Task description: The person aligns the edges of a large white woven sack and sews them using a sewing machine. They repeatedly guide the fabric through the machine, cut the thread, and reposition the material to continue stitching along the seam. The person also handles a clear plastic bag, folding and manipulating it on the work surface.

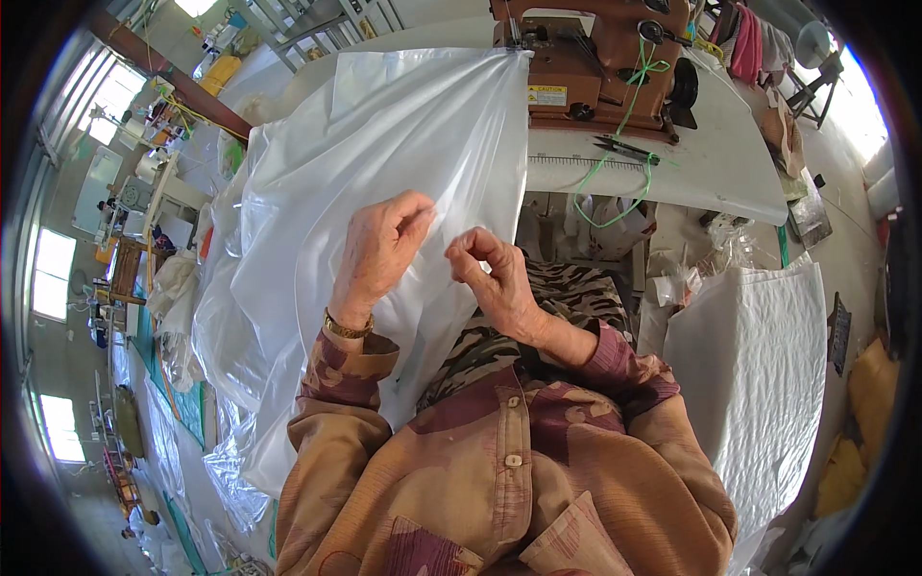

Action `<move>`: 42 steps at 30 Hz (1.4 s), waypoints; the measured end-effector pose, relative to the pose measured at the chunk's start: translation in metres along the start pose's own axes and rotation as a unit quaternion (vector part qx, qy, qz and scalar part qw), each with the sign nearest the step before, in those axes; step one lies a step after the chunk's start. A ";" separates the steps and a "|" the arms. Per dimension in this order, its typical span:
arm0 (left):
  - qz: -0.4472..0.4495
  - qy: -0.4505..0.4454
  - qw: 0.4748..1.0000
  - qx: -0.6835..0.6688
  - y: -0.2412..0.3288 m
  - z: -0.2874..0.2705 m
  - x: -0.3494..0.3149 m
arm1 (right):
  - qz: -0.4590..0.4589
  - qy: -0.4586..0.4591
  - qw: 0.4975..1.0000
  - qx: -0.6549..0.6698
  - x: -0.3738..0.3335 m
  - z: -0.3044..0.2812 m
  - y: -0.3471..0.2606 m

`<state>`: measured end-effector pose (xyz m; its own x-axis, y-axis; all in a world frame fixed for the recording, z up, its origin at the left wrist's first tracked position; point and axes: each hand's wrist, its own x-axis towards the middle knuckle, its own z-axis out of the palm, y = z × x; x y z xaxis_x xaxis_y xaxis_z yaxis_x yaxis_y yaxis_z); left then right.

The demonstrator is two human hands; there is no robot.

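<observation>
White, glossy sheet covers the desk's left part, gathering at the brown sewing machine and spilling off the near edge. Above it, left hand and right hand have fingers pinched narrow; I cannot tell whether on anything. Snips lie near the desk's near edge, where green cord loops over.

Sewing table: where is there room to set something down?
The white tabletop looks bare right of the black snips and brown machine. It is crowded left, under white sheeting, and where green cord loops by the snips.
</observation>
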<state>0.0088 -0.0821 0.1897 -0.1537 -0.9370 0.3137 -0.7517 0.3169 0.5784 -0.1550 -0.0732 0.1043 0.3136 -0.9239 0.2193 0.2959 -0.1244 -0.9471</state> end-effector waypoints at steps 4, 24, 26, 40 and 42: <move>0.071 -0.020 0.995 -0.074 -0.011 0.020 0.001 | -0.090 -0.048 0.945 -0.311 -0.001 -0.004 -0.007; 0.127 -0.018 0.983 0.135 0.024 0.032 0.002 | 0.074 0.136 0.984 0.093 0.016 -0.059 0.085; 0.139 -0.043 0.981 0.131 0.024 0.039 0.007 | 0.014 0.060 0.998 0.016 0.004 -0.051 0.072; 0.022 -0.122 0.990 0.064 0.024 0.050 0.013 | -0.290 -0.087 0.918 -0.256 0.004 -0.076 0.011; -0.007 -0.156 0.987 0.034 0.024 0.048 0.017 | -0.194 -0.007 0.953 -0.232 0.019 -0.088 0.003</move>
<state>-0.0422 -0.0971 0.1726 -0.3264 -0.9438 0.0524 -0.7942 0.3040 0.5261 -0.2273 -0.1228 0.0854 0.2755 -0.7715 0.5735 -0.0381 -0.6049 -0.7954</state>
